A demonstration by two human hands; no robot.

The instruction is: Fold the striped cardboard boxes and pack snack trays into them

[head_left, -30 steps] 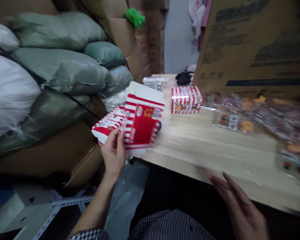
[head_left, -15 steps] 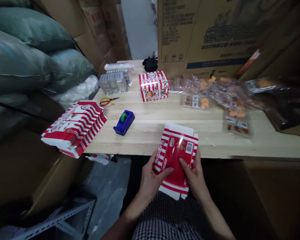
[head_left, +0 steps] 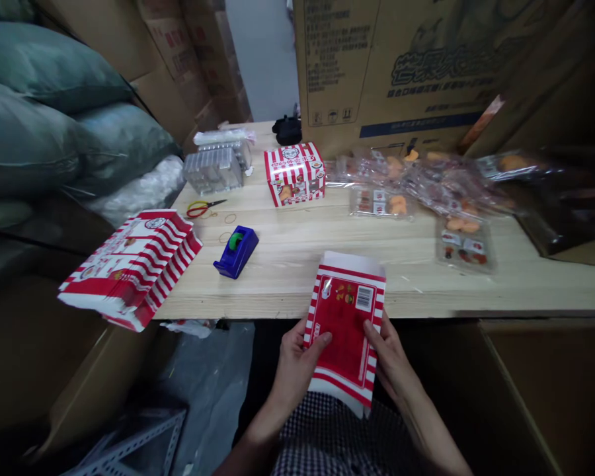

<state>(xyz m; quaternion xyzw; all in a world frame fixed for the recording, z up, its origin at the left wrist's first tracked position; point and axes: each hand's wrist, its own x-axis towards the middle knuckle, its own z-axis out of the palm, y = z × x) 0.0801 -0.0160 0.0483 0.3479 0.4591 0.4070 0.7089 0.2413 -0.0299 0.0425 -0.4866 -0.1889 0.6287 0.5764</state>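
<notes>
A flat, folded red-and-white striped carton [head_left: 344,327] is held over my lap at the table's front edge. My left hand [head_left: 297,367] grips its left side with the thumb on the red face. My right hand [head_left: 391,360] grips its right side the same way. A stack of the same flat cartons [head_left: 129,264] hangs over the table's left corner. One assembled striped box [head_left: 295,173] stands upright at the back of the wooden table [head_left: 302,251].
A blue tape dispenser [head_left: 237,250], red-handled scissors [head_left: 203,207] and rubber bands lie at the left. Clear plastic trays [head_left: 217,165] sit at the back left, bagged toy packs [head_left: 426,192] at the right. A big cardboard box [head_left: 401,66] stands behind; sacks [head_left: 54,119] pile up left.
My left hand took one flat carton from the stack at the left and brought it in front of me; my right hand joined it. The view swung right.
</notes>
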